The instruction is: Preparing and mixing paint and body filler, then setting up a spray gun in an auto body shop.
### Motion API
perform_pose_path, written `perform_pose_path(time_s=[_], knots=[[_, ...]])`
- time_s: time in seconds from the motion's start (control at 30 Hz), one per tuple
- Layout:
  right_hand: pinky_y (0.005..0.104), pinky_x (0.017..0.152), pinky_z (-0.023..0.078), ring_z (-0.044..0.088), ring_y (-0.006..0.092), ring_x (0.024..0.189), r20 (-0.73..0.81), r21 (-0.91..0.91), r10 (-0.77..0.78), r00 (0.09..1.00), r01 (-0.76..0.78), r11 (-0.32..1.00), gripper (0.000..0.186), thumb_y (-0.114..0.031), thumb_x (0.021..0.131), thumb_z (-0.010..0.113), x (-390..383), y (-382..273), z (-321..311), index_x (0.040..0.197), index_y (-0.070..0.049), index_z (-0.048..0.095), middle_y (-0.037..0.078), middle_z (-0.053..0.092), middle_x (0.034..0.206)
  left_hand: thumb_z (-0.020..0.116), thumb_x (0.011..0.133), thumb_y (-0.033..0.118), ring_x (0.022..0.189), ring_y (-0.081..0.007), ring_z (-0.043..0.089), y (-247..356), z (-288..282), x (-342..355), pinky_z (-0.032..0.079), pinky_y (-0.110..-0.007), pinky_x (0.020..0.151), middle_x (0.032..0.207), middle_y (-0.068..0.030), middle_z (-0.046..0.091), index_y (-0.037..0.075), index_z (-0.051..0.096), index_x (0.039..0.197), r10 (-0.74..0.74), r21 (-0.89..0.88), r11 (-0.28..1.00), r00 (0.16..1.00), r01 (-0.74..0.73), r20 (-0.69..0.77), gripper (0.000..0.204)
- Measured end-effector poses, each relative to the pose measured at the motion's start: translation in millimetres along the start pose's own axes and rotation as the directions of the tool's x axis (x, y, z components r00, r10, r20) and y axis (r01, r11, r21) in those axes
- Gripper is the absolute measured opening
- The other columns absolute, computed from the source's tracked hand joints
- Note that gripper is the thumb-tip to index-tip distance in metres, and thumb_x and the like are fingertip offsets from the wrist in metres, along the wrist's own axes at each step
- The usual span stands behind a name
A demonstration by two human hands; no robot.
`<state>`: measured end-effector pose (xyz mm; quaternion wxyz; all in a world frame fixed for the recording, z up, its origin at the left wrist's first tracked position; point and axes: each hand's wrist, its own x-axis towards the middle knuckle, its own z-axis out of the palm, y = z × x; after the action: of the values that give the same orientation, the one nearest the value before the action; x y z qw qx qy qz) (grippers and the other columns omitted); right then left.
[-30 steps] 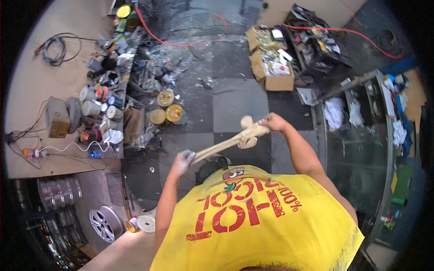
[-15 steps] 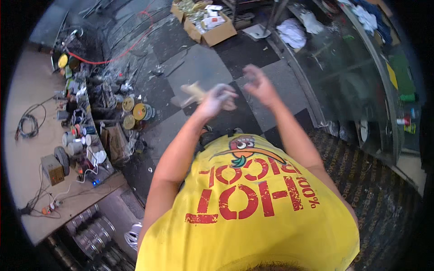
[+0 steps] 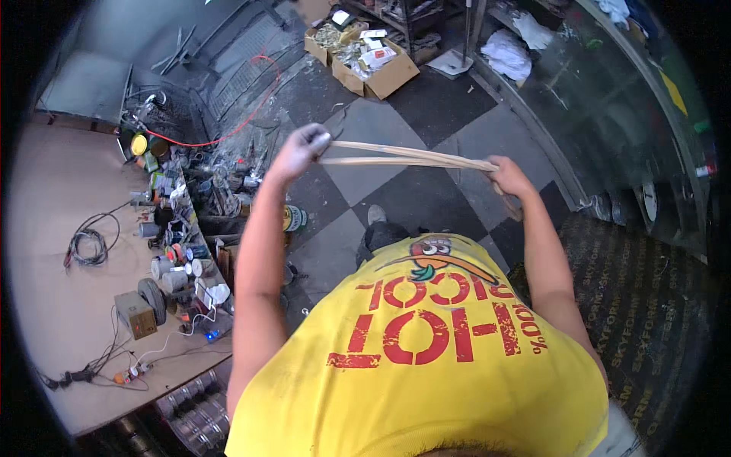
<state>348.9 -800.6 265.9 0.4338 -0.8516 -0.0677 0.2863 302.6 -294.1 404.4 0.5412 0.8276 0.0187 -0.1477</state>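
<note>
I am holding two thin pale wooden strips (image 3: 403, 156) stretched level in front of me over a checkered floor. My left hand (image 3: 298, 152), smeared grey, is closed on their left ends. At the right ends my right hand (image 3: 509, 181) grips them, and the strips come together there. The strips spread slightly apart toward my left hand. Below them my yellow shirt with red print (image 3: 426, 343) fills the lower frame, and one shoe (image 3: 376, 215) shows on the floor.
A cluttered row of paint cans, jars and tools (image 3: 179, 228) lines the floor by a brown board (image 3: 61, 228) with cables and a small box. Open cardboard boxes (image 3: 365, 53) stand ahead. A glass counter (image 3: 609, 107) runs along the right, a dark mat (image 3: 647, 305) beneath it.
My view has swung round. My hands, close together in front of me half a second ago, have moved apart, and the strips now stretch level between them.
</note>
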Motion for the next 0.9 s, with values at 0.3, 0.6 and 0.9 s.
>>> perform_pose_path(time_s=[0.3,0.6,0.9], knots=[[0.0407,0.090,0.052,0.068,0.0301,0.102,0.437,0.124,-0.608,0.662,0.626,0.770,0.047,-0.030,0.094,0.069,72,-246,226,0.131,-0.003,0.058,0.019,0.070,0.115,0.067,0.095,0.011,0.090,-0.0146,0.062,-93,-4,-48,0.050,-0.031,0.081,0.099,-0.0056,0.068,0.000,0.067,0.114,0.116,-0.066,0.993,0.943,-0.101,0.312,0.021],[0.0320,0.073,0.053,0.067,0.0171,0.084,-0.206,0.007,0.271,0.940,-0.276,0.961,0.031,-0.015,0.100,0.057,120,-120,1,0.124,0.002,0.067,0.007,0.073,0.091,0.065,0.099,0.022,0.090,-0.0179,0.066,-281,-224,-154,0.050,-0.033,0.085,0.099,-0.0112,0.073,-0.002,0.071,0.111,-0.212,-0.064,0.973,0.754,0.220,-0.622,0.027],[0.0394,0.115,0.038,0.044,0.0302,0.143,0.249,-0.096,-0.523,0.815,0.558,0.824,0.092,-0.021,0.077,0.082,145,-277,202,0.154,-0.005,0.035,0.022,0.045,0.153,0.059,0.102,0.016,0.082,-0.0162,0.066,-141,-42,4,0.053,-0.034,0.075,0.091,-0.0062,0.069,0.002,0.067,0.111,-0.032,-0.254,0.965,0.990,0.067,0.140,0.019]])
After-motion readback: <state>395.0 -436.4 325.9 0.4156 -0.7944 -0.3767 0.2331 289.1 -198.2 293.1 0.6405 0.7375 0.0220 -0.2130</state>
